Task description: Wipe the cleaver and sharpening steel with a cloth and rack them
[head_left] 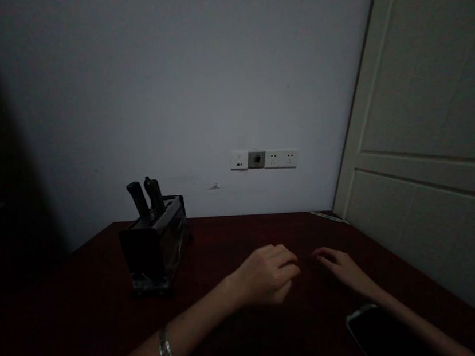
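Observation:
My left hand (271, 275), with a silvery bracelet (166, 351) on its wrist, is over the middle of the dark red table (223, 237). Its fingers are loosely bent and slightly apart, and nothing shows in them. A short gap to the right is my right hand (341, 266), thumb and fingers loosely stretched toward the left one, with nothing visible in it. Partly under my right forearm lies a flat dark object with a pale rim (382, 333), too dim to name. To the left stands a dark, box-shaped knife holder (158, 239) with several black handles (138, 199) sticking up.
Behind the table is a pale wall (192, 91) with a row of sockets (281, 159) and a grey switch plate (256, 159). A panelled white door (429, 120) stands along the right side. A thin flat strip (329, 216) lies at the far right corner. The left side is very dark.

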`<state>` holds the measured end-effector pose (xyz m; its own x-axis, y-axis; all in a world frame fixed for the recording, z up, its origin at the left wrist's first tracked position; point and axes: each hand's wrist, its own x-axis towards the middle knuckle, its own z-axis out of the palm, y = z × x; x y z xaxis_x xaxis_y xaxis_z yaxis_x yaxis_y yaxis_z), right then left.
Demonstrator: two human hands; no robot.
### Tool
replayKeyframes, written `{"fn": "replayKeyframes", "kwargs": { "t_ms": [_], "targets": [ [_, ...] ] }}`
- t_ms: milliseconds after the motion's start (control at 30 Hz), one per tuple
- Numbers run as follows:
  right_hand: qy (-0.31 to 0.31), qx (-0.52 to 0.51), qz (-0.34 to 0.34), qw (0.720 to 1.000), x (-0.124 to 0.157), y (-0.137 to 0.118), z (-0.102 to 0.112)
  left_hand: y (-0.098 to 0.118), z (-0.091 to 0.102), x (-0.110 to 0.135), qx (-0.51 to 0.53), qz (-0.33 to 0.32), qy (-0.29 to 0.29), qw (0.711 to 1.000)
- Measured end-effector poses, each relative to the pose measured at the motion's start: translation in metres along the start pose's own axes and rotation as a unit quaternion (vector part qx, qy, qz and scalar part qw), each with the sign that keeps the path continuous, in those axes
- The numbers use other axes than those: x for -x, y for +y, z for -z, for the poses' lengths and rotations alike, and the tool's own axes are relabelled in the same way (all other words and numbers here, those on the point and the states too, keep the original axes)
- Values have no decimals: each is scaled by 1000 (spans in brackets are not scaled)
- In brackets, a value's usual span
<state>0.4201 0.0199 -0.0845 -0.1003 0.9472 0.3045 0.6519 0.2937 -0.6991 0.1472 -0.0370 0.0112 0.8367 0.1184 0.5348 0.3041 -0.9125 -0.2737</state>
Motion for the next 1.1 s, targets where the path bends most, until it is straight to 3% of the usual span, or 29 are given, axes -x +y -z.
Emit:
{"fn": "replayKeyframes", "kwargs": {
  "t_ms": [100,200,300,467,667,867,967,1100],
  "targets": [
    [71,97,-34,992,32,46,37,26,-54,-17,46,-63,-79,994],
    [108,165,-58,979,64,81,65,53,-90,-30,77,-101,-110,986],
    [97,188,-85,974,92,100,81,74,-111,-38,87,-129,-119,981],
    [71,156,-123,977,114,106,88,88,-129,-47,66,-145,-81,984],
    [10,90,-124,988,112,99,82,88,-134,-50,57,-145,-96,983],
    [-12,39,-127,991,97,70,73,70,-128,-35,65,-120,-103,985],
    [-21,-34,-126,991,85,51,59,49,-111,-18,80,-101,-114,985],
    [-40,-160,-142,976,67,22,21,20,-64,22,91,-46,-100,990]
  ]
}}
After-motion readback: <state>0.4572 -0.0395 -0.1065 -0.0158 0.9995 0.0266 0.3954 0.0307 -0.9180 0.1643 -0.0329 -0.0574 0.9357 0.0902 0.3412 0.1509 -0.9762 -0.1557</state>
